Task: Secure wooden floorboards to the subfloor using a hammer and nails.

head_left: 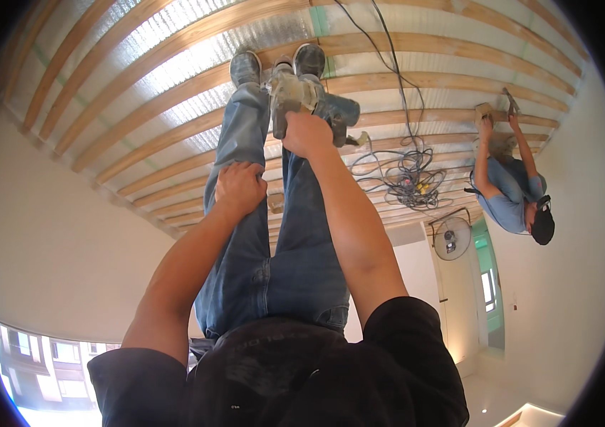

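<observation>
In the upper middle of the head view, a dusty circular saw (295,92) with a teal motor housing stands between my shoes, over the wooden battens (377,82). Its rear handle is in my right hand (309,135), fingers wrapped round it. The blade cannot be seen. My left hand (240,186) rests on my left knee against the blue jeans (245,132), fingers bent over it and holding nothing.
Parallel battens run over shiny foil sheeting (274,32). Right of me lies a tangled heap of cables (409,178), with a fan (452,238) beyond. At the far right another person (509,181) crouches, holding a small wood block (484,110) and a hand tool (511,102).
</observation>
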Tool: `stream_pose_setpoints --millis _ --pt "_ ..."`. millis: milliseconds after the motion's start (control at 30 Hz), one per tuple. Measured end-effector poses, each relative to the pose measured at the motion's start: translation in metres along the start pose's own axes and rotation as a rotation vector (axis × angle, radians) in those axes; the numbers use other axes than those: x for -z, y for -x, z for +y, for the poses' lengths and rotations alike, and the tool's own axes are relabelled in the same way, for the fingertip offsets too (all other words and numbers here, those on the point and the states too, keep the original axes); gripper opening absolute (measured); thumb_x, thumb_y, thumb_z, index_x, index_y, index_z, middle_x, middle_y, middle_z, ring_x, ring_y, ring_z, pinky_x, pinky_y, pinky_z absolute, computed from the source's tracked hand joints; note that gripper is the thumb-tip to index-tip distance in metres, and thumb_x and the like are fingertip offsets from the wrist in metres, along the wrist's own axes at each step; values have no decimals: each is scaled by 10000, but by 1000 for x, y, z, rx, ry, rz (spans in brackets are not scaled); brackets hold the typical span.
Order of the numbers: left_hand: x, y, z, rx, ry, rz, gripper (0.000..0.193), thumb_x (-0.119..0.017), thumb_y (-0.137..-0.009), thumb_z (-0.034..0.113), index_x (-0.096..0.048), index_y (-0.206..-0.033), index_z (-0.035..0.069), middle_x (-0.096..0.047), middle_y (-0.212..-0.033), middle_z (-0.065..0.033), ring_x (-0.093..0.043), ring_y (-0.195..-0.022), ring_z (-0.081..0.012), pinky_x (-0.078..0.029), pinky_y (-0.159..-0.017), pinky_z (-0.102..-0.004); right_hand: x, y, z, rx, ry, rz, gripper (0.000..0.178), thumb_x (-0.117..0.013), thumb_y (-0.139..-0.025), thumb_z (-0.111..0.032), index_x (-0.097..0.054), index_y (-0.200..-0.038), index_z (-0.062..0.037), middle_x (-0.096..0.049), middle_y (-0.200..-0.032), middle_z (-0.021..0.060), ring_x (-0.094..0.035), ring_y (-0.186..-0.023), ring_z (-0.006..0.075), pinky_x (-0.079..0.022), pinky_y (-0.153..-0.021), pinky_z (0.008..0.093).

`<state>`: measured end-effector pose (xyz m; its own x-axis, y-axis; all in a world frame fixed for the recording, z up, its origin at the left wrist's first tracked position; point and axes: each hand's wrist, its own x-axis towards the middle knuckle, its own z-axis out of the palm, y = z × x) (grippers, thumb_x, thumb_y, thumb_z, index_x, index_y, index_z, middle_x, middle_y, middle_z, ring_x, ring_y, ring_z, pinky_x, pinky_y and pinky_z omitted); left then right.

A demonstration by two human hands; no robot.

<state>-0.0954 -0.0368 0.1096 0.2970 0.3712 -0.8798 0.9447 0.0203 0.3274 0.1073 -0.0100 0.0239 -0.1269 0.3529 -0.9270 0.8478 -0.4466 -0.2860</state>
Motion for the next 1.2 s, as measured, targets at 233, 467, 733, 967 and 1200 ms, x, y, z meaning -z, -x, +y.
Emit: stream_pose_setpoints --millis 233,467,733,967,1200 --pt "8 -2 4 35 25 -43 250 -630 -866 238 -790 -1042 161 -748 -1059 -55 -669 -1098 -273 -469 -1005 -447 -22 -3 -4 -75 -183 101 310 -702 -822 -260 -693 -1062 -64 -745 -1052 225 -709 -1023 434 -563 -902 525" --pt "5 0 -1 23 4 -42 248 -622 -874 239 -790 -1036 155 -748 -1071 -57 -667 -1118 -259 -465 -1012 -448 -14 -7 0 -24 19 16 297 -714 -813 -264 -690 -1040 -74 -750 -1028 221 -714 -1003 432 -566 -879 531" --pt "18 4 8 24 30 -41 249 -620 -879 241 -791 -1039 156 -747 -1070 -55 -664 -1122 -256 -468 -1008 -443 -8 -3 3 -40 -6 11 329 -735 -797 -287 -697 -1051 -81 -749 -1030 227 -716 -989 435 -569 -878 526" --pt "17 -2 9 16 -3 -38 247 -628 -871 235 -789 -1042 160 -740 -1053 -51 -664 -1101 -259 -472 -1001 -444 -18 -2 11 -63 -142 122 353 -726 -789 -281 -713 -1084 -87 -750 -1027 230 -715 -1007 430 -567 -893 518" --pt "19 3 10 46 20 -15 219 -631 -864 219 -781 -1013 161 -733 -1052 -55 -663 -1099 -272 -479 -991 -449 -1 8 -6 -50 -100 47 330 -709 -802 -272 -716 -1070 -79 -748 -1040 231 -714 -1020 427 -562 -908 516"
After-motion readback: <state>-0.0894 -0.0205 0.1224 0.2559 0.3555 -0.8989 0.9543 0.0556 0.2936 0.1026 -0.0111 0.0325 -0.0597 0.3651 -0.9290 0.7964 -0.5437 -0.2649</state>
